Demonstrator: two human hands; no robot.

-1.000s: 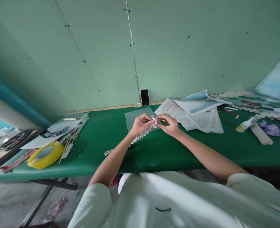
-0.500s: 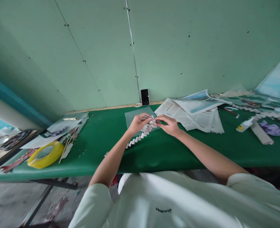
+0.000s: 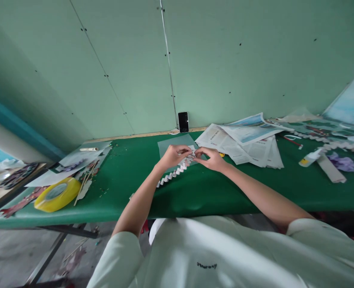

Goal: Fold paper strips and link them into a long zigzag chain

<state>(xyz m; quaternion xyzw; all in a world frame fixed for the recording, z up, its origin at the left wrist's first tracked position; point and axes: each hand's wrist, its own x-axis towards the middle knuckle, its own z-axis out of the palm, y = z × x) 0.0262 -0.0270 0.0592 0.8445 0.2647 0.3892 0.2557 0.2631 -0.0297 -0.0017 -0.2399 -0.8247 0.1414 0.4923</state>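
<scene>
- Pinching one end of a paper chain [image 3: 174, 175] with the left hand [image 3: 175, 156] and the right hand [image 3: 211, 159], close together.
- Holding this end over the bench [image 3: 225, 194], near a clear sheet [image 3: 165, 148]; letting the rest slope down toward the left forearm [image 3: 141, 194].
- Having newspapers [image 3: 256, 155] beside the right hand, yellow tape [image 3: 71, 192] farther left, a phone [image 3: 183, 122] against the wall [image 3: 213, 72].

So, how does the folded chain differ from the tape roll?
Look: the folded chain is mostly whitish with a zigzag edge; the tape roll is a smooth yellow ring.
Pose: the chain slants down from the fingers of the left hand and right hand; the roll lies on its side, untouched.
View: the left forearm partly hides the chain, not the roll.
Shared: none plain.
</scene>
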